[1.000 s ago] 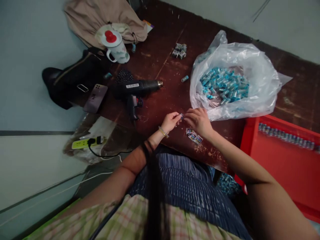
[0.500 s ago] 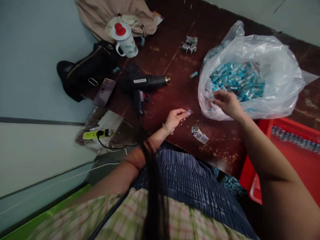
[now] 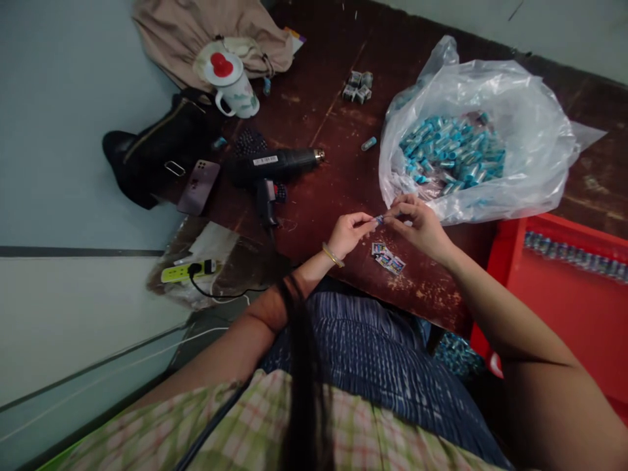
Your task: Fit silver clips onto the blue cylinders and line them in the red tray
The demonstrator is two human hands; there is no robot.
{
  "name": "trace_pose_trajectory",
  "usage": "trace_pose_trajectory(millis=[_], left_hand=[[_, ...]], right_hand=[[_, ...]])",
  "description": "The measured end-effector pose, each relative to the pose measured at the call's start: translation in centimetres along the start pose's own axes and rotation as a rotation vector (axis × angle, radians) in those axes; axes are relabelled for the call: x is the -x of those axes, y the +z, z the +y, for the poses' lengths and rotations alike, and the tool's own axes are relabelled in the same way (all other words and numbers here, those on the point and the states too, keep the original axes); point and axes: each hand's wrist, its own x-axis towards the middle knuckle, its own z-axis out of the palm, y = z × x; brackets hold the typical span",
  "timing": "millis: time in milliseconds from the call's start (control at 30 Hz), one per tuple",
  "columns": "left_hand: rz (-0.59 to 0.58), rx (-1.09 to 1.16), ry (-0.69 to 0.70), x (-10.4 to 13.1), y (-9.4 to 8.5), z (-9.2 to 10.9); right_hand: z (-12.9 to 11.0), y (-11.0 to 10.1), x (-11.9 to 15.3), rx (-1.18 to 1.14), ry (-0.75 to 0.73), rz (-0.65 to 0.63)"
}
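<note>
My left hand [image 3: 349,234], with a bracelet at the wrist, pinches a small printed label [image 3: 379,220] over the table's front part. My right hand [image 3: 417,226] meets it from the right, its fingers closed at the label's other side; whatever it grips there is too small to make out. Just below the hands, several flat printed labels [image 3: 388,259] lie on the dark red table [image 3: 333,190]. Behind my right hand stands an open clear plastic bag [image 3: 530,98] holding many small tubes with blue caps [image 3: 451,150].
A black heat gun [image 3: 275,163] lies left of centre, near a phone [image 3: 199,188], black bag [image 3: 152,150] and lidded mug [image 3: 235,88]. One tube [image 3: 368,144] and label bundles [image 3: 358,87] lie further back. A red tray [image 3: 564,314] with a row of tubes is at right.
My right hand has moved left and down from the plastic bag to the label at my left hand's fingertips. The view has shifted slightly.
</note>
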Motion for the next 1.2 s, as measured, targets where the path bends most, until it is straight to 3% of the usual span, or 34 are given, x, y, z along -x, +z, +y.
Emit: trace_pose_trajectory(millis=[133, 267, 400, 733, 933, 1033, 1200], left_hand=[[0.011, -0.017, 0.005, 0.3, -0.1, -0.1], [-0.034, 0.131, -0.068, 0.4, 0.0, -0.1], [-0.075, 0.196, -0.097, 0.5, 0.2, 0.0], [-0.125, 0.251, -0.114, 0.5, 0.4, -0.4], [-0.162, 0.171, -0.073, 0.8, 0.5, -0.2], [-0.160, 0.120, -0.054, 1.1, 1.1, -0.2], [-0.240, 0.188, -0.067, 2.1, 2.3, -0.4]], right_hand=[[-0.3, -0.9, 0.5, -0.029, 0.021, 0.032], [-0.4, -2.5, 0.9, -0.293, 0.144, 0.124], [-0.5, -3.3, 1.2, -0.444, 0.228, 0.119], [-1.9, -3.4, 2.0, -0.455, 0.219, 0.079], [-2.7, -3.4, 2.8, -0.243, 0.118, 0.084], [-2.3, -3.1, 3.5, -0.166, 0.114, 0.071], [-1.0, -1.6, 4.5, -0.275, 0.138, 0.179]])
